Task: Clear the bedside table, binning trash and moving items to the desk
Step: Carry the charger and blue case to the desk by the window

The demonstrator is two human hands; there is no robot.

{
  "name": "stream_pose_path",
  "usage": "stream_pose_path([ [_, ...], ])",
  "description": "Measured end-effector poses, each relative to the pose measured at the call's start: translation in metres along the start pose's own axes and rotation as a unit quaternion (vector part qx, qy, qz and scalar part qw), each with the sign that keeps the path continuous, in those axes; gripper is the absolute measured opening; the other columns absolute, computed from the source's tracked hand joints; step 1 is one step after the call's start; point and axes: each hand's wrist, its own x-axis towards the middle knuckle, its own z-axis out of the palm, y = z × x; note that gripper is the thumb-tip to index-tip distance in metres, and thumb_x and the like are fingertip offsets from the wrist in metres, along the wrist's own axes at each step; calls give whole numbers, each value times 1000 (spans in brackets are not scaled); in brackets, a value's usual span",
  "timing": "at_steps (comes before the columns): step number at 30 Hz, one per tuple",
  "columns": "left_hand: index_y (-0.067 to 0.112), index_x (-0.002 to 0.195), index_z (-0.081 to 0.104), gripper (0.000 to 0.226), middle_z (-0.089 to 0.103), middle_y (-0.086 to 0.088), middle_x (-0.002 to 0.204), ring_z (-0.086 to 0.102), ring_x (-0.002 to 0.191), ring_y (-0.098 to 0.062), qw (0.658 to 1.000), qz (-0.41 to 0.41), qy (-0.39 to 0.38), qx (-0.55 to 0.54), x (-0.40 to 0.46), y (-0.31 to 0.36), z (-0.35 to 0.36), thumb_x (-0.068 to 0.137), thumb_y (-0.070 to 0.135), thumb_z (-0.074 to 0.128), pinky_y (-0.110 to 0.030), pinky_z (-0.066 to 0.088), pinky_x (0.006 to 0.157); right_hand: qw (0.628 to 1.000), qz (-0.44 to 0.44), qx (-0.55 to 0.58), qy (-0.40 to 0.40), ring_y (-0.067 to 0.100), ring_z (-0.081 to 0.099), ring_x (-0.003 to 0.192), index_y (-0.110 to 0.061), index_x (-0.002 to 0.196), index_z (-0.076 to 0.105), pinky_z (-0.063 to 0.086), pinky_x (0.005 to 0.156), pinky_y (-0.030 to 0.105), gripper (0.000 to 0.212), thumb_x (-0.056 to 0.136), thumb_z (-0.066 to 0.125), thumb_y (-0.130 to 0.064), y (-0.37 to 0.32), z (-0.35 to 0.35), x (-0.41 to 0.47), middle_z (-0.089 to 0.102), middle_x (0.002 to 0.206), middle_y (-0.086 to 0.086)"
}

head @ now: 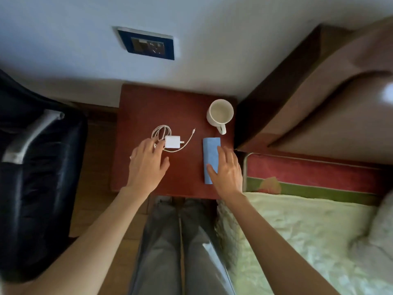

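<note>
Bedside table (148, 103) in front of me holds a charger (172, 142), mug (220, 114) and blue pack (209, 154), so nothing looks cleared yet. My left hand (146, 165) spreads over the charger's cable, my right hand (227, 171) lies flat, fingers apart, on the pack.

A reddish-brown table (148, 103) is seen, with a white charger (172, 142), cream mug (220, 113) and plain blue pack (209, 154); pale green bedding (297, 231) is crinkle-textured, and the trousers (170, 252) grey
</note>
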Motion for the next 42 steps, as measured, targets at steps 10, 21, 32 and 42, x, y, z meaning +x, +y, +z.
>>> stream_pose_path([
  [10, 9, 135, 44, 52, 49, -15, 136, 45, 127, -31, 1000, 6, -8, -3, 18, -32, 52, 89, 31, 56, -46, 41, 102, 994, 111, -5, -17, 35, 33, 133, -7, 149, 7, 34, 105, 44, 105, 76, 68, -53, 2, 66, 30, 32, 147, 19],
  [21, 8, 143, 29, 74, 34, -18, 147, 33, 136, -33, 999, 33, 10, -15, 36, -34, 64, 83, 34, 63, -49, 36, 107, 979, 177, 50, 84, 36, 52, 98, -2, 130, 45, 47, 83, 46, 81, 64, 80, -33, -6, 67, 37, 56, 112, 18],
  [32, 5, 149, 10, 122, 15, -23, 155, 14, 142, -40, 998, 4, -43, -38, 73, -33, 74, 60, 54, 79, -54, 22, 112, 983, 132, 82, 102, 33, 52, 99, -4, 129, 48, 50, 70, 42, 81, 61, 82, -34, -6, 61, 11, 58, 110, 15],
  [42, 19, 131, 48, 83, 49, -7, 136, 41, 127, -34, 990, 139, 19, 29, 87, -28, 97, 61, 52, 77, -48, 39, 94, 984, 121, 80, 100, 33, 55, 95, -4, 126, 51, 51, 72, 41, 81, 57, 85, -31, 5, 67, -4, 60, 105, 13],
])
